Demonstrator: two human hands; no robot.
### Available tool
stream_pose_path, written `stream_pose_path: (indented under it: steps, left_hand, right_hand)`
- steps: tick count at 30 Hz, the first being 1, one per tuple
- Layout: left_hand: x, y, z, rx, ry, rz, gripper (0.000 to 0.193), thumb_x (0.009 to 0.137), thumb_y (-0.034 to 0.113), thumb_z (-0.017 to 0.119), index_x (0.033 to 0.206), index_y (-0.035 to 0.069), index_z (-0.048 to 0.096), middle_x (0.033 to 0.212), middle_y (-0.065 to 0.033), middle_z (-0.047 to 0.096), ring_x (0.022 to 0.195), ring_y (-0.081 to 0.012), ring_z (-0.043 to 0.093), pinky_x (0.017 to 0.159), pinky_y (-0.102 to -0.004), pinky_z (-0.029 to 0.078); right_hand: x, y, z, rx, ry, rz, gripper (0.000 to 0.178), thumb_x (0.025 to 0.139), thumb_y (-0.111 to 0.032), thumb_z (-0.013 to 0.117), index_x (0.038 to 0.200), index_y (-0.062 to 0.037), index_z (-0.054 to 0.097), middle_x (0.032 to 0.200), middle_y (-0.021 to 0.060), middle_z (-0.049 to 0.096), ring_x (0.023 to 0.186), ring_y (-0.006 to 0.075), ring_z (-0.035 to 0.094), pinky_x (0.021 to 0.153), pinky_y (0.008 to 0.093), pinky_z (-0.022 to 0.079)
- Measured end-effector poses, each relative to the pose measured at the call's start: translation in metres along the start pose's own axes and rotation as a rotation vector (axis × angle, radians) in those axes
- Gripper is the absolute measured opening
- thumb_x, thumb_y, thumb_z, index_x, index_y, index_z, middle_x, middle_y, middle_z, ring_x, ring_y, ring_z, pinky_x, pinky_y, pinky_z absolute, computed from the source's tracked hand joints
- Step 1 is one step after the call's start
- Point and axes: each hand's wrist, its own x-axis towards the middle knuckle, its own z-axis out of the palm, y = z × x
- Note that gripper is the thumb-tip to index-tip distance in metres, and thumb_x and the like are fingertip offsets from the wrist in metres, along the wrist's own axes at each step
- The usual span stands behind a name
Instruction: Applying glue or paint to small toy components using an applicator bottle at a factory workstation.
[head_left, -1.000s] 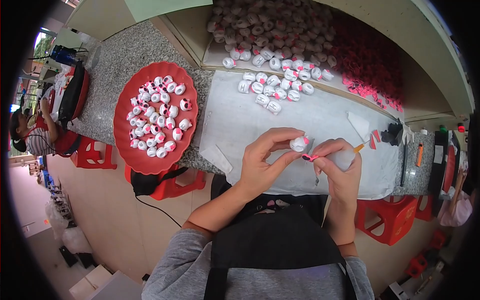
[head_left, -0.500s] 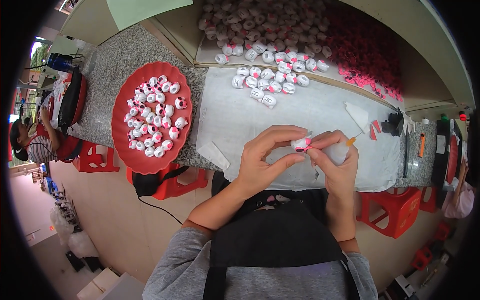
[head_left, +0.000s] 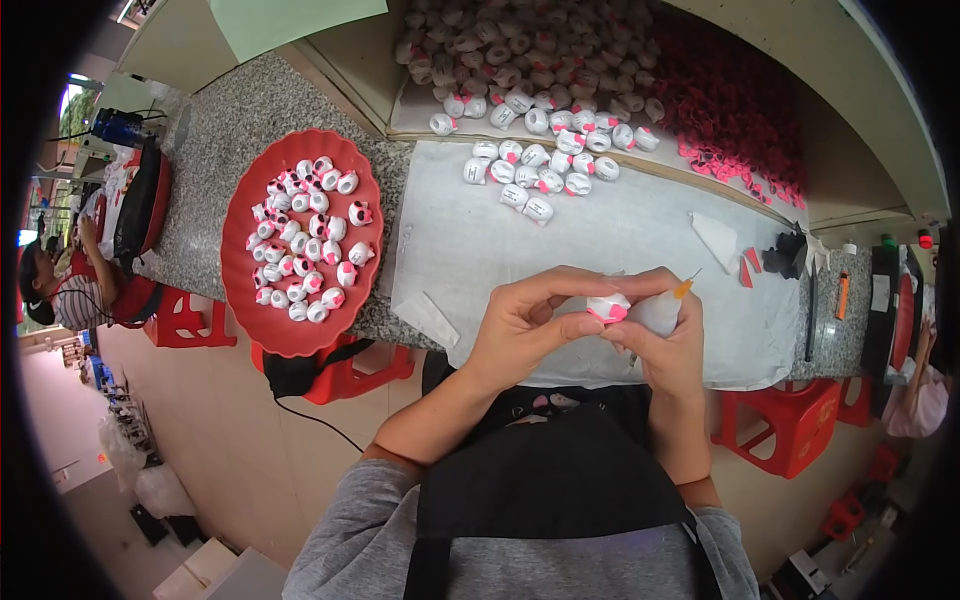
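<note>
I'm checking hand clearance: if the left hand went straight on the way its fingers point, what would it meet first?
Beyond the white-and-pink piece the left hand holds, probably the right hand; depth makes any gap unclear.

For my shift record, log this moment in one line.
left hand: pinching white-and-pink piece | right hand: touching same piece, holding translucent bottle | red tray: bearing similar pieces

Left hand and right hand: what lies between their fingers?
In the head view, a small rounded white-and-pink piece sits between the left hand's and right hand's fingers.
</note>
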Motion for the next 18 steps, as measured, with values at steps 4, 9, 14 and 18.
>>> stream_pose_path:
  steps: [4,9,14,18]
  left_hand:
    - [-0.0001,-0.0027,0.0010,0.007,0.033,-0.019,0.022,0.069,-0.002,0.055,0.090,-0.002,0.053,0.095,-0.0155,0.051,0.088,-0.0199,0.050,0.074,-0.0280,0.042]
    - [-0.0014,-0.0061,-0.0009,0.047,0.031,0.023,0.021,0.069,-0.001,0.056,0.090,-0.001,0.054,0.094,-0.0158,0.052,0.089,-0.0210,0.050,0.076,-0.0295,0.041]
    - [-0.0009,-0.0052,0.0010,0.026,0.031,0.004,0.022,0.070,0.000,0.056,0.091,-0.001,0.054,0.094,-0.0151,0.052,0.090,-0.0202,0.050,0.077,-0.0291,0.040]
    - [0.0015,0.0006,0.0043,-0.015,0.030,-0.080,0.024,0.072,0.000,0.053,0.095,-0.002,0.051,0.094,-0.0129,0.052,0.088,-0.0178,0.050,0.076,-0.0276,0.040]
  right_hand:
    - [-0.0011,0.0026,-0.0033,0.013,-0.006,-0.013,0.026,0.062,0.001,0.064,0.085,0.0005,0.054,0.070,0.0017,0.052,0.060,0.0049,0.045,0.053,0.0167,0.035]
    - [-0.0022,0.0038,-0.0023,-0.005,0.014,-0.065,0.024,0.062,0.000,0.065,0.083,0.0003,0.054,0.069,0.0022,0.052,0.061,0.0058,0.046,0.054,0.0180,0.036]
    - [-0.0021,0.0032,-0.0018,0.013,0.025,-0.054,0.024,0.061,0.000,0.065,0.083,0.0003,0.054,0.068,0.0021,0.052,0.060,0.0058,0.046,0.054,0.0180,0.036]
    - [-0.0017,0.0070,-0.0048,0.009,0.050,-0.049,0.025,0.062,-0.001,0.065,0.084,0.0002,0.054,0.065,0.0018,0.051,0.057,0.0054,0.046,0.051,0.0174,0.036]
